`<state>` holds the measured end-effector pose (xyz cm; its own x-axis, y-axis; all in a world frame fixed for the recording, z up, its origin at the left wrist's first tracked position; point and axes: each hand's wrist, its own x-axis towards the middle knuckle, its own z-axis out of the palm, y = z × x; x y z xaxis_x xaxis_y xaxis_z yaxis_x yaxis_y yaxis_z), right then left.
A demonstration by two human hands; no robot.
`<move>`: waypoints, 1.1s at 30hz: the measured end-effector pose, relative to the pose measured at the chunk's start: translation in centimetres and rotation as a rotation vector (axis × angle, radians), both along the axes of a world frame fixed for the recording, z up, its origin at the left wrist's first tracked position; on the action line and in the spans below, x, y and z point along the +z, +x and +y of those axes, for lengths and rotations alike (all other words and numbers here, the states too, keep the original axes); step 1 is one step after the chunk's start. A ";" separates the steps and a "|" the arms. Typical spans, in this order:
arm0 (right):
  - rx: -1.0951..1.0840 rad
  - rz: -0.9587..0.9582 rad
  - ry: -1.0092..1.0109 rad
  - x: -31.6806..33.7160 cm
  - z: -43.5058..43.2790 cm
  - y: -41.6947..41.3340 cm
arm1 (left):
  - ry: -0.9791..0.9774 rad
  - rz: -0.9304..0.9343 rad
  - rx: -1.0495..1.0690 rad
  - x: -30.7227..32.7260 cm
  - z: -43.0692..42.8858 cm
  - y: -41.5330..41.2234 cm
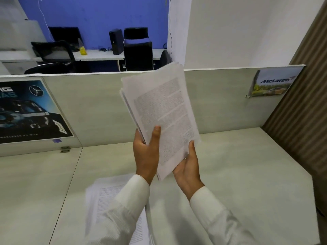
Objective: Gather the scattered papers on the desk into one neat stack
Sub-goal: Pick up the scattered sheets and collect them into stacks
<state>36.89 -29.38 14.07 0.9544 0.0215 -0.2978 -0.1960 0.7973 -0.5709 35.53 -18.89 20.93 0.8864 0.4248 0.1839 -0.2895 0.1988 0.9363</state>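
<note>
A bundle of printed white papers (pixel 159 110) is held up in the air above the desk, tilted back to the right, its sheets a little uneven at the left edge. My left hand (pixel 146 152) grips its lower left edge, thumb on the front page. My right hand (pixel 188 167) cups its bottom right corner from below. A second pile of printed papers (pixel 104 197) lies flat on the pale desk (pixel 247 174) near me, partly hidden under my left sleeve.
A grey partition (pixel 92 106) stands behind the desk, with a dark car poster (pixel 26 112) on the left and a small McLaren card (pixel 272 84) on the right. A ribbed brown panel (pixel 304 96) closes the right side. Chairs and another desk lie beyond.
</note>
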 end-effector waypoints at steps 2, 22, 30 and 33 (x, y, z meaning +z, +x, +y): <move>0.007 0.008 -0.038 0.0 0.5 -0.1 | 0.149 0.058 0.027 -1.6 -0.1 0.0; 0.601 -0.009 -0.763 -1.4 -2.6 -3.5 | -0.203 0.583 -0.263 -9.2 10.4 -8.3; 0.776 0.108 -0.967 -6.2 0.4 -5.2 | 0.008 0.793 -0.128 -13.8 14.6 -12.4; 0.858 0.109 -1.100 -8.3 2.6 -6.4 | 0.149 0.892 -0.070 -15.2 15.6 -13.6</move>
